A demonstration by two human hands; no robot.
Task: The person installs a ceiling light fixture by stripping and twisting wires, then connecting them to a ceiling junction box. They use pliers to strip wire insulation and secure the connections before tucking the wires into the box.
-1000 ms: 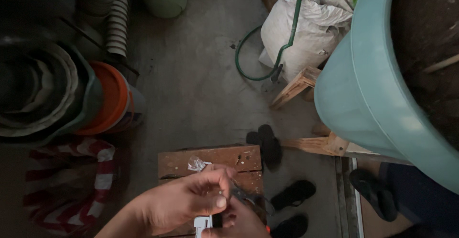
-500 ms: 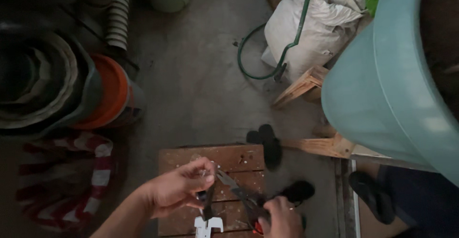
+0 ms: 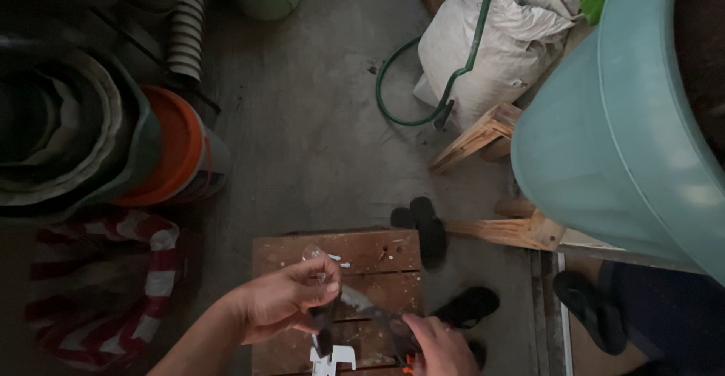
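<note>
Left hand (image 3: 283, 300): fingers pinch a small clear, thin scrap (image 3: 313, 254) at their tips, above a rough wooden desk (image 3: 377, 251). Right hand (image 3: 438, 346): fingers wrap the handles of dark metal scissors (image 3: 362, 308), blades angled toward the left fingertips. White plastic piece (image 3: 332, 359) lies just below.

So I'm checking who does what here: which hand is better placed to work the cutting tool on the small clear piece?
Probably the right hand: it sits at the cutter handles. The left hand is pinching the clear piece over the wooden board.
</note>
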